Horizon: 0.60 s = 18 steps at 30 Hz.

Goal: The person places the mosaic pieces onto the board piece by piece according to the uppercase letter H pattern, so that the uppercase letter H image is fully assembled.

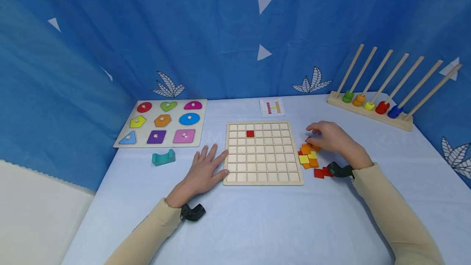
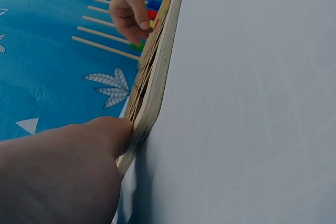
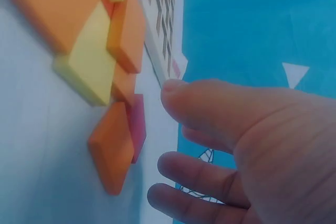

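The left hand [image 1: 202,173], fingers spread, touches the board [image 1: 260,157] at nine o'clock — likely to steady it. The right hand [image 1: 328,136], loosely bent, apparently empty, hangs by the tiles [image 1: 306,149] at the board's three o'clock — presumably laid there for reach.

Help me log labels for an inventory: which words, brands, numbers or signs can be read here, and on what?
No words, brands, numbers or signs can be read.
Small card: coloured squares; any print is too small to read.
White tablecloth: faint marks, too unclear to read.
Grid board and loose tiles: no lettering visible.
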{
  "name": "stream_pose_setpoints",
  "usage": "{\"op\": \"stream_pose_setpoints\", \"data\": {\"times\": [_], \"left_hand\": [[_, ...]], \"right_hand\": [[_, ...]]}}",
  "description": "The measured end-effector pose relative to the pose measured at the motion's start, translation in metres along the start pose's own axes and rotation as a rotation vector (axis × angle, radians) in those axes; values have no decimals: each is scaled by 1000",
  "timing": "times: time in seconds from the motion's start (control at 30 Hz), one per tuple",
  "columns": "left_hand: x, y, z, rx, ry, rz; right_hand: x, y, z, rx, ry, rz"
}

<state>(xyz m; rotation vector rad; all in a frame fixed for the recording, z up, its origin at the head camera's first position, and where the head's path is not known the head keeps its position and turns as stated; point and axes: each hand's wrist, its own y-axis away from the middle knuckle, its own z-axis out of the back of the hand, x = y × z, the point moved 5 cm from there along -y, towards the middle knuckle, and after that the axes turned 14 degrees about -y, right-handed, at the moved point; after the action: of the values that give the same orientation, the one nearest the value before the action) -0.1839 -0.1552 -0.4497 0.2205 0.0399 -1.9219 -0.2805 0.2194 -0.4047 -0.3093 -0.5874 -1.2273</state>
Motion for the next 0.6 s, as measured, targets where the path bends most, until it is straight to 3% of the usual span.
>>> {"op": "stream_pose_setpoints", "data": {"times": [0.6], "left_hand": [[0,0,0,-3,1,1]], "right_hand": [[-12,-3,-5,27,0,-42]]}}
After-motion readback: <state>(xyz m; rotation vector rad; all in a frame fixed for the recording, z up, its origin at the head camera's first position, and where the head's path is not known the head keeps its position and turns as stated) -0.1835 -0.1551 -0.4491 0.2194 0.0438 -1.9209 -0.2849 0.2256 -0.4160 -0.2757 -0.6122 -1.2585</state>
